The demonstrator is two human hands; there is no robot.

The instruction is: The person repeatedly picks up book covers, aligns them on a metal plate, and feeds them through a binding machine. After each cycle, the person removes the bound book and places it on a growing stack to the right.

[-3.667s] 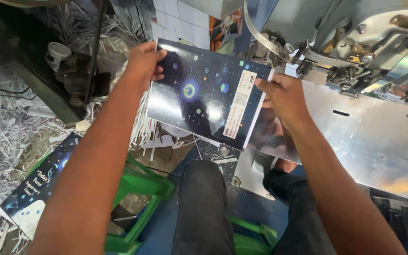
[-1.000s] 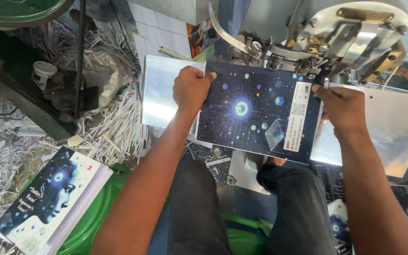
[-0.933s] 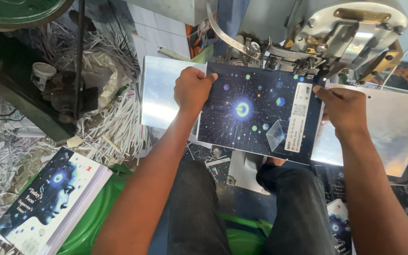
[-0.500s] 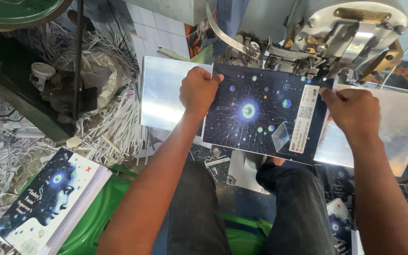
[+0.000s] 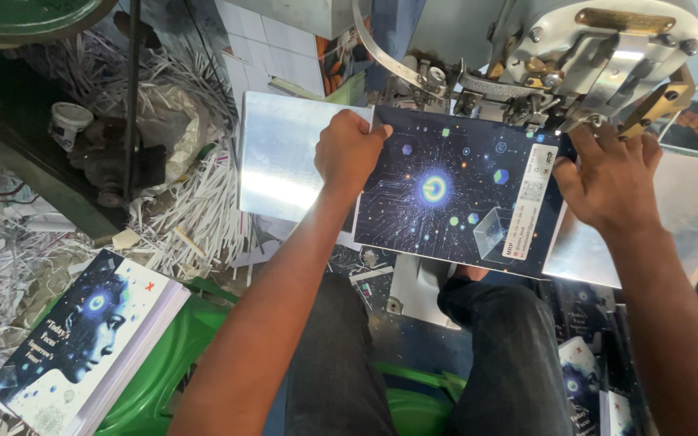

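Dark navy booklet cover [image 5: 454, 198] with glowing blue starburst, silver machine table [image 5: 280, 157], green stool [image 5: 163, 375]

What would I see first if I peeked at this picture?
First, the dark booklet cover with a glowing blue ring, lying in the middle on a shiny metal table. The left hand presses its left edge and the right hand its right edge, just under a grey metal machine head at the top. At lower left a stack of booklets shows a blue face, beside heaps of white paper strips.
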